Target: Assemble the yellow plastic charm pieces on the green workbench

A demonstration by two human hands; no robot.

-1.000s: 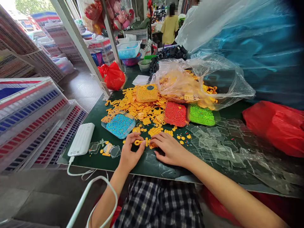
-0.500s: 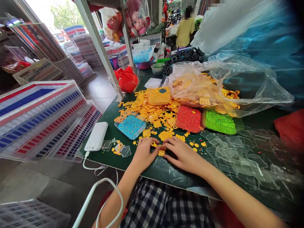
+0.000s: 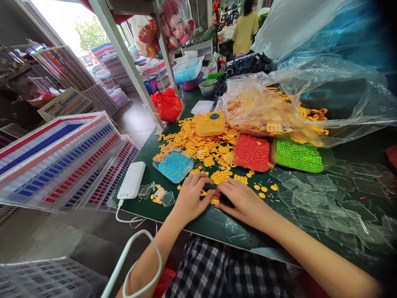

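Note:
My left hand and my right hand meet near the table's front edge. Between their fingertips is a small yellow plastic piece, and the fingers of both hands are closed on it. Just beyond lie more yellow pieces and a large yellow pile. A tray of blue beads stands beyond my left hand. Past my right hand are a tray of red beads and one of green beads. A box of yellow beads sits on the pile.
A white power bank with a cable lies at the left table edge. Thin clear plastic pieces cover the right side. A clear bag of yellow parts lies behind the trays. Striped crates stand left; a person is far behind.
The view has shifted slightly, so the table items appear a little farther right. My hands remain together at the small yellow piece, with the fingers slightly moved.

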